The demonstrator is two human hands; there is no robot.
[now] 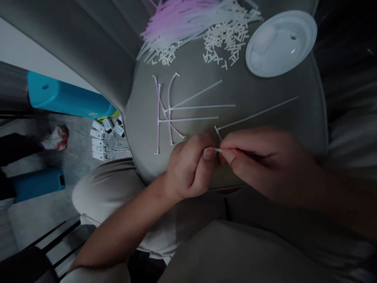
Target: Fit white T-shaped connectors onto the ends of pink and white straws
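My left hand (193, 167) is closed in a fist, with its thumb pressed against the index finger. Thumb and fingertips of my right hand (262, 157) pinch close beside it. A short bit of a thin white plastic piece (218, 149) shows between the two hands; my fingers hide the rest. Just beyond them, a long clear tube (259, 113) ends in a white T-shaped connector (217, 129), from which a short tube runs down behind my right hand. Farther left lie several joined pieces, with pink tubes (158, 135), clear tubes (203, 106) and white end connectors.
On the grey chair seat (191, 88), a bundle of pink and clear tubes (182, 19) lies at the back, beside piles of small white connectors (225, 39). A white oval dish (287, 59) sits at the right. White devices with cables (98, 143) are on the floor.
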